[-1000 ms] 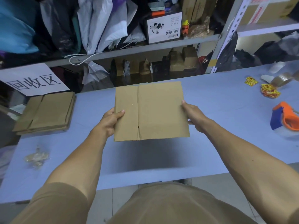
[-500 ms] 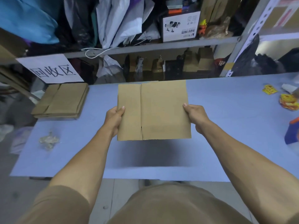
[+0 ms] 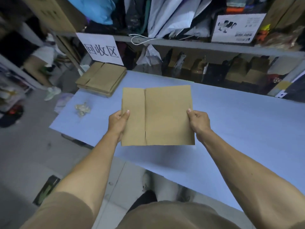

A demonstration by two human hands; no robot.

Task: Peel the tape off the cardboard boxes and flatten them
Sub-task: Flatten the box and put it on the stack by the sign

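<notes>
Flattened box (image 3: pixel 162 115) held above blue table (image 3: pixel 239 129); left hand (image 3: pixel 118 123), right hand (image 3: pixel 198 121) pinch side edges.

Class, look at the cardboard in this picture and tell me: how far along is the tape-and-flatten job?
Done: a stack of flattened boxes lies at the table's far left corner, with a wad of peeled tape near it. In hand: the left hand and right hand grip another flattened box by its side edges, above the table. Left: setting it on the stack. No unflattened boxes are visible.
</notes>
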